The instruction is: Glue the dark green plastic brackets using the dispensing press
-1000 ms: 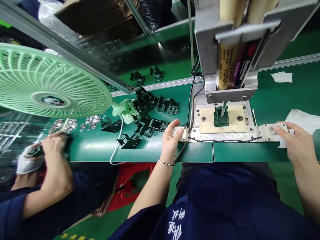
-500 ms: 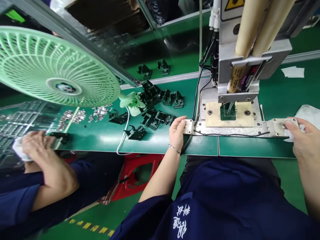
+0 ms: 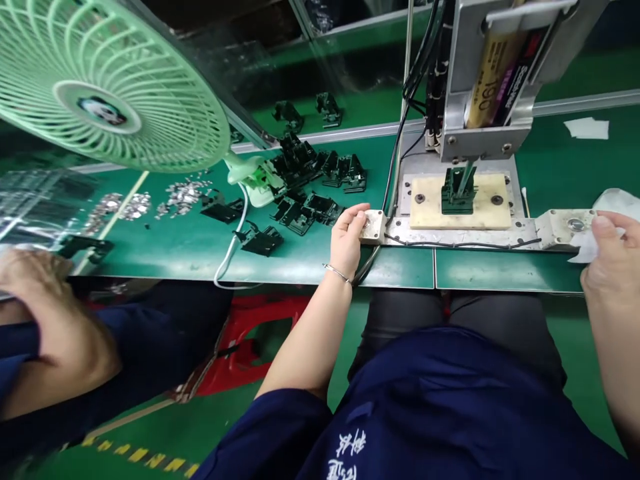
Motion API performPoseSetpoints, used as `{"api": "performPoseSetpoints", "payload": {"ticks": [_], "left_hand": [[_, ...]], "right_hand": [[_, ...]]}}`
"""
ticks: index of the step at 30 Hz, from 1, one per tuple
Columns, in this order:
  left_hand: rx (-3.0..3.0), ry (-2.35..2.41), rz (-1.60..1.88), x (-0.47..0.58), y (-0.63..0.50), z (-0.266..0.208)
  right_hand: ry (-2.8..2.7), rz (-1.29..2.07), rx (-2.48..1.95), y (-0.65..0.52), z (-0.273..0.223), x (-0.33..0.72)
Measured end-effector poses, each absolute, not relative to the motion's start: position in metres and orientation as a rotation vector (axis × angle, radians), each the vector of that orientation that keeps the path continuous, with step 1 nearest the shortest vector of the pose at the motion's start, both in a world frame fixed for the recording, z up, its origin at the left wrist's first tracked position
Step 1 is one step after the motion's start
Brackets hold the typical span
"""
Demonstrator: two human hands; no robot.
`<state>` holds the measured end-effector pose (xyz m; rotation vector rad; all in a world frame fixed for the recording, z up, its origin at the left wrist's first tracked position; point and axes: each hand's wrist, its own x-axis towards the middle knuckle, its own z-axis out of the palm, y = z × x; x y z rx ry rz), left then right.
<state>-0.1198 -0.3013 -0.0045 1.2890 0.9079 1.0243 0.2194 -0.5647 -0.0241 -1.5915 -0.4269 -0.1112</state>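
My left hand (image 3: 347, 241) is curled round the left button box (image 3: 373, 227) of a dispensing machine, its thumb on top. At the right button box (image 3: 560, 230), my right hand (image 3: 616, 257) pinches a white wipe (image 3: 584, 248), and its thumb lies off the metal button. Between the hands, a dark plastic part (image 3: 457, 195) stands upright in a cream fixture plate (image 3: 425, 215). A nozzle from the machine head reaches down to the part, below the glue cartridge (image 3: 487, 80).
Several dark plastic parts (image 3: 300, 213) lie on the green bench (image 3: 280, 263) at left, near a green fan (image 3: 150, 100). Small metal pieces (image 3: 183, 197) lie beyond. A co-worker's hand (image 3: 35, 270) is at far left. White paper (image 3: 587, 129) and a cotton swab (image 3: 525, 200) lie right.
My right thumb has come off the right button, and that hand has shifted slightly right. My left hand stays on its box. The whole view has shifted and tilted a little.
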Motion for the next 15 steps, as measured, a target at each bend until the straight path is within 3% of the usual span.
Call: {"api": "performPoseSetpoints", "payload": {"ticks": [15], "left_hand": [[1.511, 1.184, 0.955, -0.135, -0.309, 0.000]], "right_hand": [[-0.311, -0.069, -1.894, -0.571, -0.007, 0.192]]}}
